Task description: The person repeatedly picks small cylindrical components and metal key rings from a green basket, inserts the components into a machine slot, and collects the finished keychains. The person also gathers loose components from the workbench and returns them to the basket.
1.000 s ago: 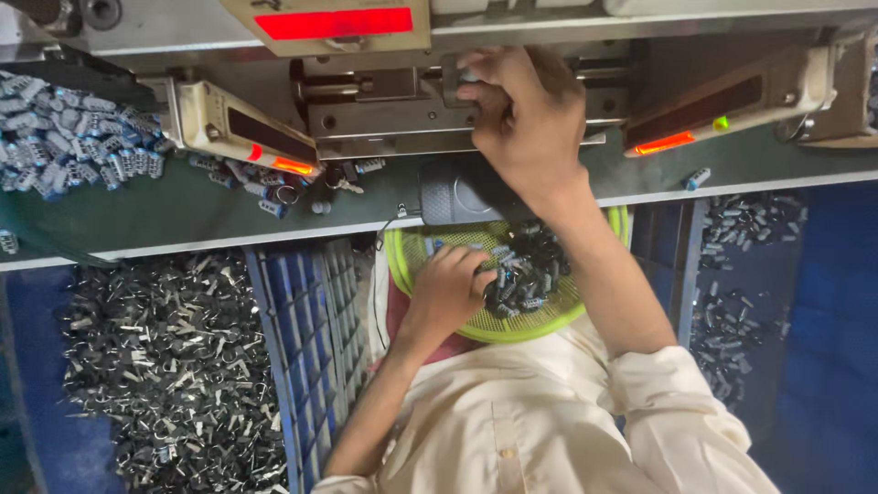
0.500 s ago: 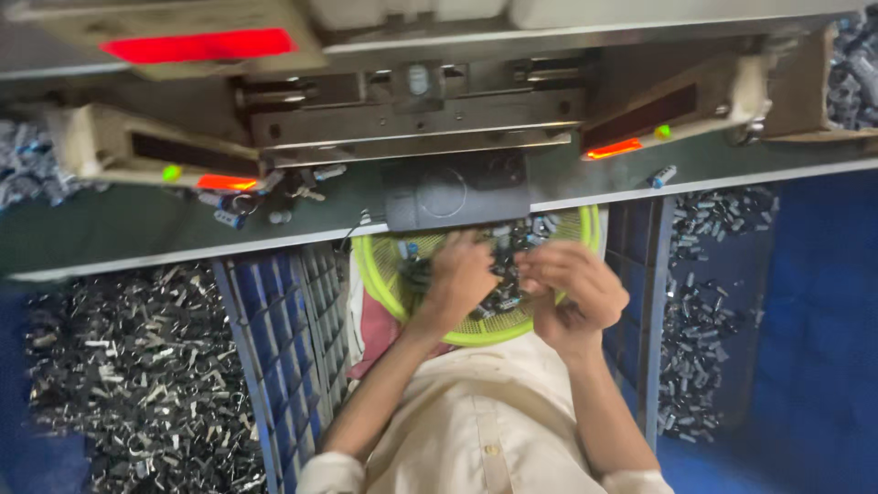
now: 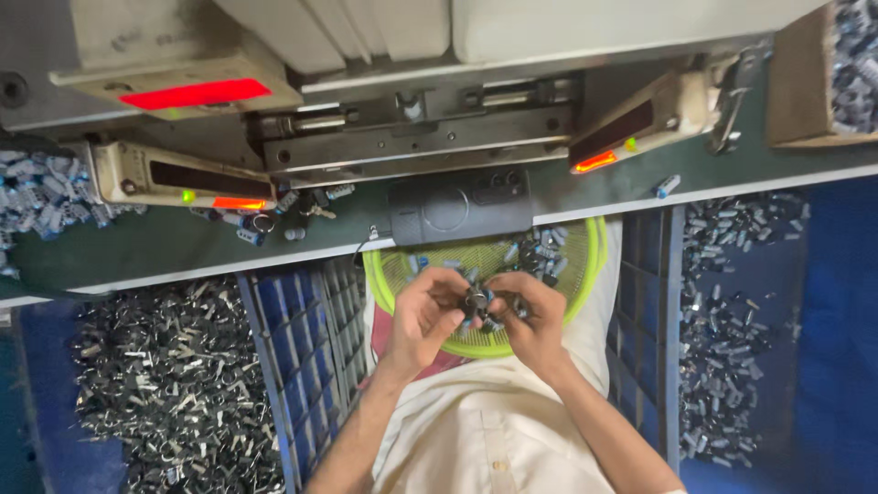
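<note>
My left hand (image 3: 422,317) and my right hand (image 3: 538,316) meet over a round yellow-green mesh basket (image 3: 585,274) on my lap. Between the fingertips of both hands sits a small dark cylindrical part (image 3: 476,300) with metal legs. Several more small grey and blue cylindrical parts (image 3: 540,256) lie in the basket, just beyond my fingers. Above the basket stands a grey metal machine (image 3: 412,137) on a green bench (image 3: 137,252), with a dark block (image 3: 457,206) at its front edge.
Two beige sensor bars with red lights (image 3: 178,178) (image 3: 640,123) flank the machine. Loose parts lie on the bench (image 3: 274,215), with heaps at far left (image 3: 41,197) and in a box at top right (image 3: 846,64). Blue crates (image 3: 306,366) and piles of metal scrap (image 3: 174,384) (image 3: 732,329) cover the floor.
My right hand has come down from the machine to the basket. Both hands have closed in on one small part between them. The view has shifted slightly.
</note>
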